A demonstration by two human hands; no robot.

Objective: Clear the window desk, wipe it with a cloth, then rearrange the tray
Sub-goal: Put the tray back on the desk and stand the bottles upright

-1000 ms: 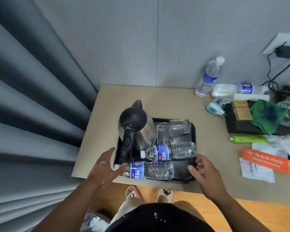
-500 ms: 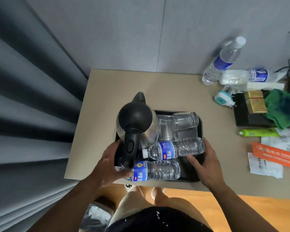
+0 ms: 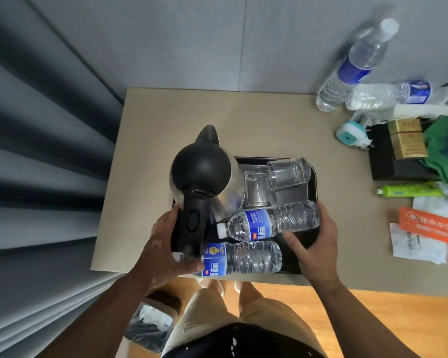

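A black tray [image 3: 311,177] sits near the front edge of the beige desk [image 3: 166,112]. On it stand a steel kettle with a black lid [image 3: 202,169] and two clear glasses [image 3: 287,173], and two water bottles [image 3: 272,223] lie on their sides. My left hand [image 3: 163,251] grips the tray's left edge beside the kettle handle, thumb over the nearer bottle [image 3: 243,258]. My right hand [image 3: 313,244] grips the tray's right front edge, thumb inside the tray. A green cloth [image 3: 445,148] lies at the far right.
An upright water bottle [image 3: 354,65] and a lying bottle [image 3: 388,95] stand by the wall. A second black tray [image 3: 388,166] holds yellow boxes. A green tube [image 3: 409,191], an orange packet [image 3: 429,226] and papers lie right. Grey curtains hang left. A bin [image 3: 150,324] sits below.
Both hands have closed in from just in front of the tray onto its left and right edges. The view has moved closer over the tray.
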